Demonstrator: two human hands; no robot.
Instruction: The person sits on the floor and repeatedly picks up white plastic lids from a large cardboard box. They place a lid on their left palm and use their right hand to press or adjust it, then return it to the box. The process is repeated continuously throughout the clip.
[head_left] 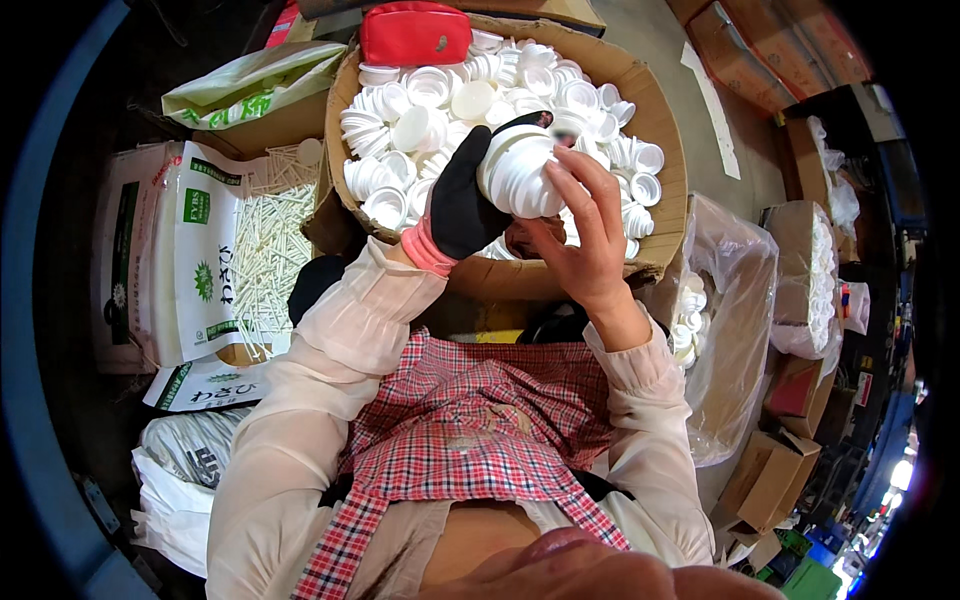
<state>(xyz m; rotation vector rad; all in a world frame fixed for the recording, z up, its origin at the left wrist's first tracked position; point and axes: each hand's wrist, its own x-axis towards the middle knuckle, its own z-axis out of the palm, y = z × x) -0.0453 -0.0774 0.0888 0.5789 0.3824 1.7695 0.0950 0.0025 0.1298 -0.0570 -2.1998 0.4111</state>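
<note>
My left hand (464,203), in a black glove with a pink cuff, is wrapped round a short stack of white plastic lids (518,172). The stack lies tilted, its lids nested one in another. My bare right hand (588,225) grips its right end, the fingers bent over the rim and the thumb below. Both hands are above the near part of a big cardboard box (665,150) that holds a heap of loose white lids (420,128). Part of the heap is hidden behind my hands.
A red pouch (415,34) lies on the box's far edge. To the left, an opened printed sack (205,255) surrounds many thin white sticks (272,255). At the right stand a carton lined with clear plastic (735,330) and another box of white pieces (800,260). Empty cardboard (768,478) sits lower right.
</note>
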